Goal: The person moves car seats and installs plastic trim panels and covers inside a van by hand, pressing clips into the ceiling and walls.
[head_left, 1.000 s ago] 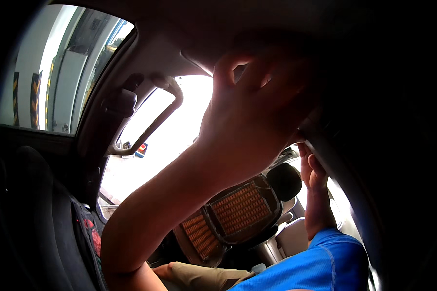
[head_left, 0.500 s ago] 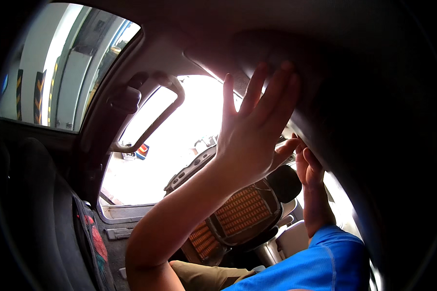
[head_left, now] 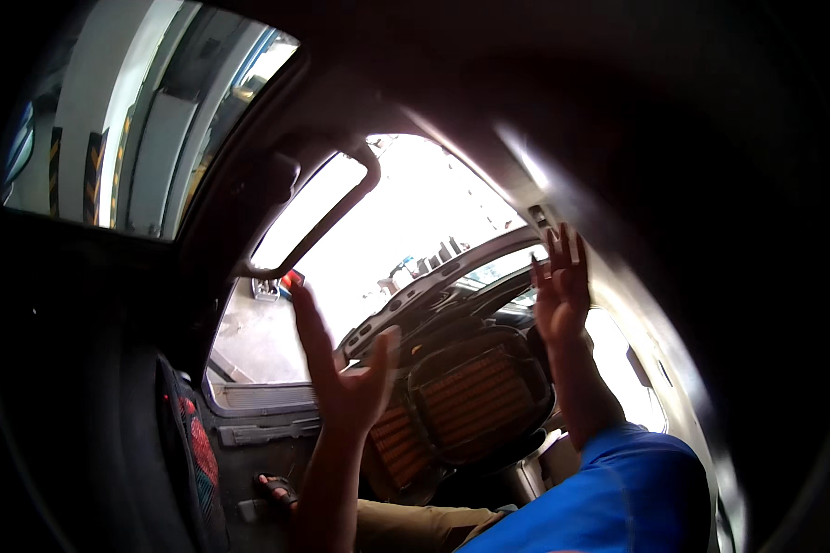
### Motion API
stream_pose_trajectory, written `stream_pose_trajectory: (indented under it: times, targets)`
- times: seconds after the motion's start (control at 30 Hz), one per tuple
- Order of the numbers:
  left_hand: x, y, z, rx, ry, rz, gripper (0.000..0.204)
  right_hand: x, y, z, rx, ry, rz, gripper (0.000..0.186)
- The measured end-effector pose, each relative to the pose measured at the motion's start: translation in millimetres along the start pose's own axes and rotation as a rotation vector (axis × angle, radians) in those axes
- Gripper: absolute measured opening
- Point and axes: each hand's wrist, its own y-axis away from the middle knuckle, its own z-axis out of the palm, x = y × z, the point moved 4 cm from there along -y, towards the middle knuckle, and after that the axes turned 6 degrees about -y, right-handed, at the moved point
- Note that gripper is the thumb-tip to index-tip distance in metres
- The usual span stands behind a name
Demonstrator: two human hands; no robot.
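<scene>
I am inside a vehicle under a dark roof lining (head_left: 581,111). My left hand (head_left: 346,373), blurred, is lifted before the bright doorway with its fingers apart and nothing visible in it, just right of the grab handle's (head_left: 318,230) lower end. My right hand (head_left: 561,290) is raised higher at the right, fingers spread, its tips by the pale trim (head_left: 609,276) along the roof edge; whether they touch it I cannot tell. Below the hands is a front seat with a slatted brown cover (head_left: 470,405).
A side window (head_left: 111,129) is at upper left, a dark seat (head_left: 111,387) with a mesh pocket (head_left: 194,442) at left. The open doorway has a sill step (head_left: 267,396); a sandalled foot (head_left: 281,488) is on the floor. A dashboard (head_left: 443,286) lies beyond the front seat.
My left hand has left the roof lining and moved down and left. My right hand's fingers have straightened and reach slightly higher. The view has shifted, showing more doorway.
</scene>
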Motion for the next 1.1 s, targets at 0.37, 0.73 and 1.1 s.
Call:
stream_pose_trajectory:
  times: [0.37, 0.73, 1.1]
  targets:
    - [-37, 485, -245, 0.173, -0.459, -1.374, 0.041, 240, 436, 131, -0.767, 0.258, 1.032, 0.040]
    - [131, 803, -396, 0.141, -0.826, -1.682, 0.033, 215, 765, 195, -0.601, 0.052, 1.698, 0.038]
    - [113, 787, -395, 0.096, -0.956, -1.431, 0.038, 183, 828, 183, -0.556, -0.212, 1.499, 0.034]
